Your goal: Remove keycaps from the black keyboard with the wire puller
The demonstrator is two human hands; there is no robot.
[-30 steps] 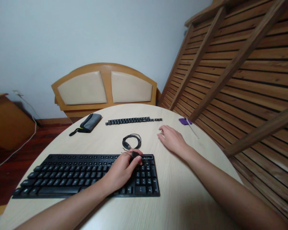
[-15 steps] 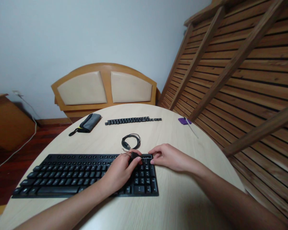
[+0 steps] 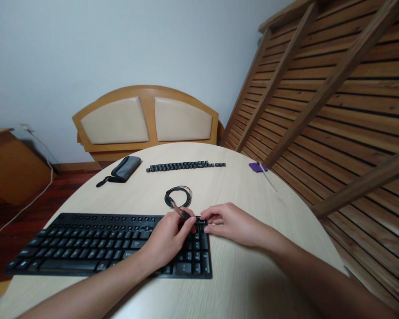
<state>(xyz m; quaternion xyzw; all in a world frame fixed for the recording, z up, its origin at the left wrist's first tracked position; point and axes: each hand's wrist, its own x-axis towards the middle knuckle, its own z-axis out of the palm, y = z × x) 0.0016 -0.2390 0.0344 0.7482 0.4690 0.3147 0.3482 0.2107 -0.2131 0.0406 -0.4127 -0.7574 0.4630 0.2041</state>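
A black full-size keyboard (image 3: pixel 119 248) lies on the table in front of me, its top rows showing sockets without keycaps. My left hand (image 3: pixel 173 230) is over its right part, thumb and fingers pinched on a small black keycap puller (image 3: pixel 185 215) with thin wires. The wire end points down at the upper number pad, and the hand covers the keys beneath. At the keyboard's upper right corner is my right hand (image 3: pixel 222 221), thumb and index finger apart, with nothing visible between them. Just behind the left hand lies a coiled black cable (image 3: pixel 178 189).
Loose black keycaps (image 3: pixel 179 166) stand in rows toward the back of the round table (image 3: pixel 252 274). A grey pouch (image 3: pixel 128 169) is at back left; a purple cloth (image 3: pixel 257 167) with a thin light stick (image 3: pixel 268 177) at right. Wooden slats (image 3: pixel 319 110) lean beyond.
The keyboard has shifted slightly left and toward me, and the cable coil a little left. The keycap puller has tilted in my left hand. My right hand has moved slightly left.
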